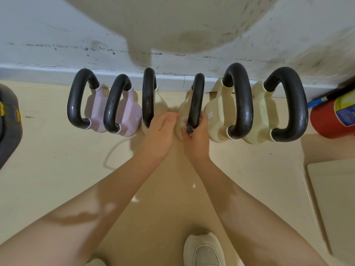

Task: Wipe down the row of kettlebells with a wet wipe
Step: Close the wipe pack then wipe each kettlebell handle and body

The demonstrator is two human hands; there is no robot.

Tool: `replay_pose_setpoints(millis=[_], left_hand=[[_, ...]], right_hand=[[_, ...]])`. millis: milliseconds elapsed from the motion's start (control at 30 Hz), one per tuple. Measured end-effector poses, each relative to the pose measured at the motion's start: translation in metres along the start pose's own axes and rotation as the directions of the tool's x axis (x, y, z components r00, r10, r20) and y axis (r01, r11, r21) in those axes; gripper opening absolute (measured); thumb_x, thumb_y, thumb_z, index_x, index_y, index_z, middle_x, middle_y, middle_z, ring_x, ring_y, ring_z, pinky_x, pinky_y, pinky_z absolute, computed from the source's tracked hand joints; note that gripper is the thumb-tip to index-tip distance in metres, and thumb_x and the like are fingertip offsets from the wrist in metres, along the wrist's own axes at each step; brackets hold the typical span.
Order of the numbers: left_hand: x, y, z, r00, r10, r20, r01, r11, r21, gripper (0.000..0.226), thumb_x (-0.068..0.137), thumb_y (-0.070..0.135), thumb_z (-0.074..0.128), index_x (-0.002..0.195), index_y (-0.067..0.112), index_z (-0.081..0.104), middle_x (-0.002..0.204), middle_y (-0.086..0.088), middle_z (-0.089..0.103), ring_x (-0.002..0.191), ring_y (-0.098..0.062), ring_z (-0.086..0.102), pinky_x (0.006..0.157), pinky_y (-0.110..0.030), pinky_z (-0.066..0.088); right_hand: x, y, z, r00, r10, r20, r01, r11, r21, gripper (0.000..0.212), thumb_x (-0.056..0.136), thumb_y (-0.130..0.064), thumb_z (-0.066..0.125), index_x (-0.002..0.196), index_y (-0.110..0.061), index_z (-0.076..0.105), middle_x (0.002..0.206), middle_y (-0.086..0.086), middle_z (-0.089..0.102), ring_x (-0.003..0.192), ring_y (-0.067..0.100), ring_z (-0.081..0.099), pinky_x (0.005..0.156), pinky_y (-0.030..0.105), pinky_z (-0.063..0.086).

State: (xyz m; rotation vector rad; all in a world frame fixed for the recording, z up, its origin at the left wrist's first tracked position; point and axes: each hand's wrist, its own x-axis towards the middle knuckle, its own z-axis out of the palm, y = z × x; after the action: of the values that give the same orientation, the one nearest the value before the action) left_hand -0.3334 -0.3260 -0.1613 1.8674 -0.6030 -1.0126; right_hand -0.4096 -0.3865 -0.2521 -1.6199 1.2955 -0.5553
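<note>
Hands (196, 137) grip smooth black looped handle (196, 98) of cream kettlebell (181, 114).

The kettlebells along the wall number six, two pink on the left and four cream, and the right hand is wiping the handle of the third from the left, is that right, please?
Not quite: the head view shows the right hand holding the wet wipe on the handle of the fourth kettlebell from the left, not the third. The count and colours are right.

Single head view, steeply downward, close above kettlebell row (184, 106) along wall.
</note>
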Motion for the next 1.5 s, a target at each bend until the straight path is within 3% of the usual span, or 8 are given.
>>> replay_pose_setpoints(millis=[333,467,600,700,867,1033,1167,1500], left_hand=[[0.005,-0.011,0.007,0.999,-0.042,-0.032,0.041,0.998,-0.038,0.033,0.098,0.029,0.032,0.117,0.022,0.058,0.117,0.011,0.049,0.120,-0.010,0.045,0.111,-0.036,0.031],[0.002,-0.003,0.009,1.000,-0.006,0.002,0.006,0.996,-0.089,0.031,0.098,0.033,0.033,0.111,0.023,0.059,0.113,-0.001,0.057,0.113,-0.017,0.050,0.110,-0.038,0.032],[0.001,0.008,0.016,0.998,0.063,0.016,-0.060,0.989,-0.138,0.026,0.099,0.027,0.034,0.103,0.019,0.059,0.083,0.009,0.053,0.085,-0.009,0.049,0.090,-0.018,0.038],[-0.003,0.016,0.024,0.987,0.157,-0.018,-0.157,0.987,-0.019,0.028,0.099,0.019,0.033,0.113,0.022,0.056,0.095,0.009,0.054,0.085,0.004,0.048,0.073,0.002,0.035],[0.002,0.028,0.046,0.965,0.263,0.012,-0.263,0.961,0.087,0.031,0.096,0.016,0.040,0.125,0.016,0.050,0.117,-0.002,0.058,0.099,-0.011,0.057,0.088,-0.016,0.046],[0.022,0.062,0.084,0.972,0.188,0.141,-0.213,0.959,0.189,0.040,0.096,0.029,0.043,0.135,0.019,0.040,0.132,0.006,0.050,0.104,-0.005,0.050,0.090,-0.017,0.037],[0.047,0.083,0.102,0.983,0.012,0.182,-0.060,0.964,0.259,0.053,0.093,0.037,0.045,0.138,0.013,0.033,0.111,0.005,0.057,0.099,-0.015,0.054,0.080,-0.025,0.037],[0.075,0.084,0.113,0.954,-0.133,0.270,0.128,0.991,0.035,0.026,0.083,0.034,0.064,0.101,0.015,0.061,0.102,-0.007,0.068,0.096,-0.020,0.064,0.089,-0.034,0.052]], right_hand=[[0.038,-0.083,-0.034,0.984,0.043,-0.173,-0.060,0.994,-0.092,0.022,0.095,-0.010,0.039,0.113,-0.003,0.050,0.082,-0.001,0.051,0.076,0.013,0.050,0.068,0.021,0.041],[0.053,-0.131,-0.075,0.980,-0.023,-0.199,0.031,0.999,0.037,0.039,0.100,-0.011,0.029,0.137,-0.014,0.040,0.133,0.003,0.052,0.115,0.011,0.048,0.083,0.011,0.030],[0.035,-0.131,-0.075,0.998,-0.053,-0.021,0.054,0.998,0.043,0.036,0.101,-0.025,0.030,0.130,-0.013,0.047,0.090,-0.008,0.054,0.075,0.002,0.049,0.066,0.009,0.038],[0.021,-0.112,-0.077,0.999,0.006,-0.053,0.003,0.987,0.161,0.027,0.099,-0.025,0.037,0.118,-0.014,0.054,0.100,-0.003,0.052,0.088,0.006,0.054,0.073,0.013,0.042],[0.011,-0.091,-0.119,0.976,-0.061,-0.211,0.048,0.997,-0.064,0.038,0.100,-0.036,0.026,0.132,-0.030,0.046,0.116,-0.001,0.042,0.123,0.019,0.040,0.102,0.030,0.029],[0.030,-0.083,-0.159,0.917,0.164,-0.363,-0.042,0.947,0.319,0.027,0.100,-0.040,0.026,0.103,-0.027,0.050,0.088,-0.007,0.055,0.083,0.010,0.056,0.084,0.033,0.051],[0.057,-0.076,-0.172,0.901,0.338,-0.272,-0.118,0.794,0.597,0.032,0.100,-0.035,0.031,0.118,-0.015,0.047,0.111,0.009,0.062,0.086,0.016,0.064,0.083,0.034,0.055],[0.087,-0.061,-0.190,0.938,0.246,-0.243,-0.191,0.954,0.229,0.027,0.093,-0.007,0.040,0.112,-0.015,0.057,0.103,0.011,0.061,0.103,0.027,0.059,0.092,0.040,0.052]])
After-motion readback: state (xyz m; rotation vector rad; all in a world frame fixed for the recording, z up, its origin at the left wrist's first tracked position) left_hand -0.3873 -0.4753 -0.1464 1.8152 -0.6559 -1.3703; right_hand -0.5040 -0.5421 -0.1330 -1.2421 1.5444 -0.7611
